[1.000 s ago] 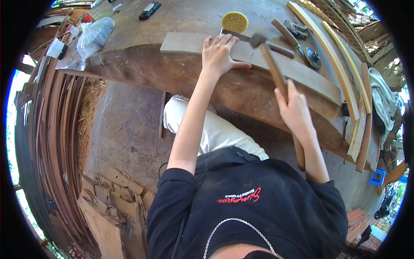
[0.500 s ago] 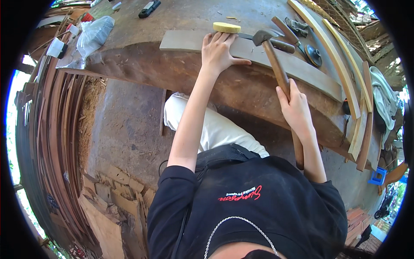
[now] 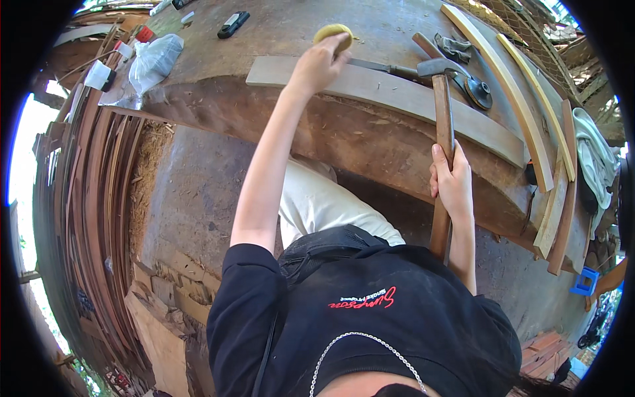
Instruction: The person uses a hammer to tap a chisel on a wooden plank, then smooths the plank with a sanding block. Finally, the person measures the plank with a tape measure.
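Bench (image 3: 370,139) stands ahead of you, and the board (image 3: 423,102) on its near edge runs long from left to right. Your right hand (image 3: 453,178) wraps the hammer (image 3: 444,109), head pointing away. Your left hand (image 3: 319,66) is nearer the yellow disc (image 3: 325,31), past the board; I can't tell if it grips.

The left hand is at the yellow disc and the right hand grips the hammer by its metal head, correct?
Not quite: the head view shows the right hand gripping the hammer by its wooden handle. The left hand is at the yellow disc, as stated.
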The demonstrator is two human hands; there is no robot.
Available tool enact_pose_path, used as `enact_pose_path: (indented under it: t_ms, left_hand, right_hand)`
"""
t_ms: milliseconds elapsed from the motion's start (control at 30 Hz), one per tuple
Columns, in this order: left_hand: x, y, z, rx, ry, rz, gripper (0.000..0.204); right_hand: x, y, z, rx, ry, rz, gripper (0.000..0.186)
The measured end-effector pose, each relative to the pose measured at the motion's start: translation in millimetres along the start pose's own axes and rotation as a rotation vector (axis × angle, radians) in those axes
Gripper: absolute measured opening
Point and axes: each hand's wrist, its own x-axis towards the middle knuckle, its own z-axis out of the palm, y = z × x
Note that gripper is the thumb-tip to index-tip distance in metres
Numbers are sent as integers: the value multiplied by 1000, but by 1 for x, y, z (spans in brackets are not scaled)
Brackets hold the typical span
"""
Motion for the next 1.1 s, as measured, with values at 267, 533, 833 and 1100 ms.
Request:
enact_pose_path:
  t_ms: [267, 533, 833, 1100]
  left_hand:
    - [4, -10, 7, -16, -1, -51, 27]
    - [-17, 12, 39, 290, 119, -32, 24]
    - [-15, 21, 47, 268, 225, -154, 22]
    - [-18, 15, 47, 310, 254, -165, 18]
  right_hand:
    - [-2, 21, -21, 200, -41, -42, 17]
    - [1, -2, -20, 399, -160, -122, 10]
    - [31, 10, 29, -400, -152, -219, 41]
    - [14, -51, 20, -169, 70, -356, 34]
